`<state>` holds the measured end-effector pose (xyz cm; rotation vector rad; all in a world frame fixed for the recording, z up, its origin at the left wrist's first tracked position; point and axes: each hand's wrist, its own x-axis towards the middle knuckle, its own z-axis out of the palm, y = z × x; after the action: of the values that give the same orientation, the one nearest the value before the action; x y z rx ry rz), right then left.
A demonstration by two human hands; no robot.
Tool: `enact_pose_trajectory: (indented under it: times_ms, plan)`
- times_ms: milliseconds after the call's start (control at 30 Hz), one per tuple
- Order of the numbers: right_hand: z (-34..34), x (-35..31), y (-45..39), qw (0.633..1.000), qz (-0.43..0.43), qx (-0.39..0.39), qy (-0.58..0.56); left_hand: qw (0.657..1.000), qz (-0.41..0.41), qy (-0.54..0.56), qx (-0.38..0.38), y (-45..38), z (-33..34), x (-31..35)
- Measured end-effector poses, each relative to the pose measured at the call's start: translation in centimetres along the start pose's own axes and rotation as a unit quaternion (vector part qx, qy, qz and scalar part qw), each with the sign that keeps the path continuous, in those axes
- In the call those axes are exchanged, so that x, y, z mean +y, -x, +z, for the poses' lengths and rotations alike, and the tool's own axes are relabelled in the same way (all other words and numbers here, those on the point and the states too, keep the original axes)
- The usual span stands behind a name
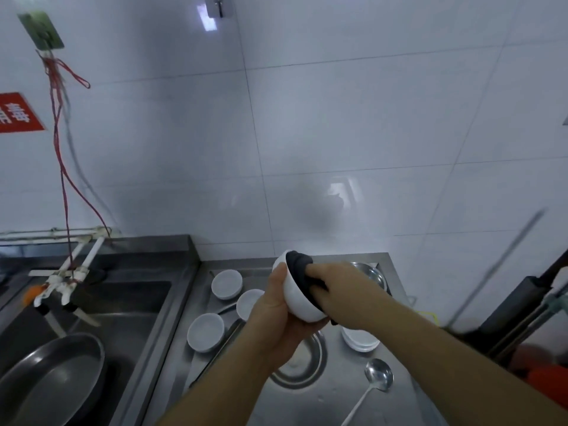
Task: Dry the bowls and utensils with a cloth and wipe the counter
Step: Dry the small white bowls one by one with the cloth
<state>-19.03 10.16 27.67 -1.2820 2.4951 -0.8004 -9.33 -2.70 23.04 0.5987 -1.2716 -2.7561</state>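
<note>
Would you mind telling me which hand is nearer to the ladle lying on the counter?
Right. The right hand, pressing the cloth into the bowl, is above the ladle; the left hand is further left.

The counter (396,392) is brushed steel with a dull shine, and the sink (129,309) too. The bowl (299,299) looks like glossy white ceramic, as the small bowls (226,283) do. The cloth (299,264) is dark, matt fabric. The ladle (378,378) is polished metal. The wall tiles (353,133) are smooth and glossy.
</note>
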Motion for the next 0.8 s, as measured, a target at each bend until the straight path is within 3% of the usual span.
enact_pose_trajectory:
  times_ms: [200, 400, 500, 600, 667, 733, 800]
  plan:
    - [-3.1, -4.5, -3.2, 0.987, 0.121, -0.106, 0.016, 0.995, 0.058, -0.075, -0.043, 0.1, -1.5, 3.9]
    - [-3.4, -6.4, -3.3, 0.936, 0.219, -0.128, -0.243, 0.978, 0.087, -0.108, -0.156, 0.5, -3.5, 5.5]
    - [-2.0, -6.7, -2.5, 0.864, 0.257, -0.097, -0.422, 0.967, 0.064, -0.069, -0.239, 1.2, -3.1, 5.0]
    - [-0.3, -7.5, -1.4, 0.701, 0.301, -0.102, -0.638, 0.961, 0.019, -0.037, -0.274, 1.3, -3.5, 4.8]
    - [0.7, -8.6, -1.3, 0.628, 0.284, -0.040, -0.724, 0.965, 0.047, -0.047, -0.253, 1.3, -4.4, 4.5]
    - [1.6, -9.5, -1.8, 0.616, 0.266, 0.041, -0.741, 0.979, 0.058, -0.043, -0.193, 1.0, -4.9, 4.8]
    - [2.4, -9.8, -2.6, 0.667, 0.254, 0.118, -0.691, 0.988, 0.044, -0.036, -0.144, 0.7, -5.0, 4.7]
